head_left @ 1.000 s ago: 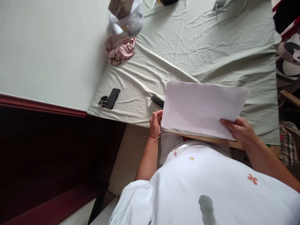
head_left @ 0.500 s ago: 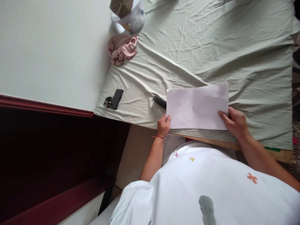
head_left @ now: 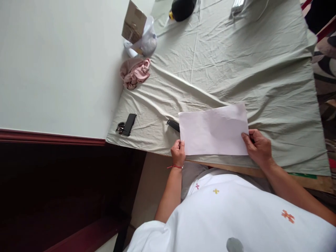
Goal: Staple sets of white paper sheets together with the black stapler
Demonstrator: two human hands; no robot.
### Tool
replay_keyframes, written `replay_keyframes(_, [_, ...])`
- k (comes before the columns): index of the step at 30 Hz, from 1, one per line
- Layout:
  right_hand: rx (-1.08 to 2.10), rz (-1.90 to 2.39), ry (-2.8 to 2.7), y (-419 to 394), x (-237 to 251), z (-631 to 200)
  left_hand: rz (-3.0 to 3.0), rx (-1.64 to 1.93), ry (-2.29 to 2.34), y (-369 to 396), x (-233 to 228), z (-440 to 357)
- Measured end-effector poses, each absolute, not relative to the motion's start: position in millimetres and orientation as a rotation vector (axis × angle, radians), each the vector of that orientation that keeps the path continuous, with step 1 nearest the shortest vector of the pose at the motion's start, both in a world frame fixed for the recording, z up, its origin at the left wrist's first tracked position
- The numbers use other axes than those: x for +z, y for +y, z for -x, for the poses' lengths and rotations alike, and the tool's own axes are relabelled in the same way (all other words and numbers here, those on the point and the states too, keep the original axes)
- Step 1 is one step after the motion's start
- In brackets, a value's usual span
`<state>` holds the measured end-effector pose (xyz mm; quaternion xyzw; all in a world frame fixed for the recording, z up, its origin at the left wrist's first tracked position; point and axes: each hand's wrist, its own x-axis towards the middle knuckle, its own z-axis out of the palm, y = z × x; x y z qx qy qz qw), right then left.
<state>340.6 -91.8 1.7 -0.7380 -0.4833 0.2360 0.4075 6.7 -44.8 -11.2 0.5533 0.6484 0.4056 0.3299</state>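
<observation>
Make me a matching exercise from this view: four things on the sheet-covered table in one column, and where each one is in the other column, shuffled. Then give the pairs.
Things:
1. white paper
2. pink cloth
3. black phone
4. black bottle

Places:
A. at the table's far edge, top of the picture
B. near the left corner of the table, beside a small dark object
C. held at both ends by the left hand and right hand
D. bunched up by the wall, below a white bag

Pairs: 1-C, 2-D, 3-B, 4-A
</observation>
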Motion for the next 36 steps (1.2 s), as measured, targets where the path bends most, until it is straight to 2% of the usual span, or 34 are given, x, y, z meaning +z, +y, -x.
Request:
replay_keyframes(10, [0.651,1.843,-1.158,-93.1,-0.6,-341.8,-1.435,1.086,1.76,-42.5,-16.3,-5.1])
replay_keyframes(18, [0.541,1.93,-1.121,-89.4,4.7,-341.3,-1.276,1.093,1.467,-43.1,-15.8,-7.3])
replay_keyframes(27, [0.564,1.931,-1.078,-91.1,2.5,-342.7,-1.352,1.121,1.621,-39.6,-13.0,-9.2])
replay_keyframes(36, [0.52,1.932,-1.009,-90.1,0.9,-343.9,-1.304,1.051,1.533,-41.7,-11.6,-7.4])
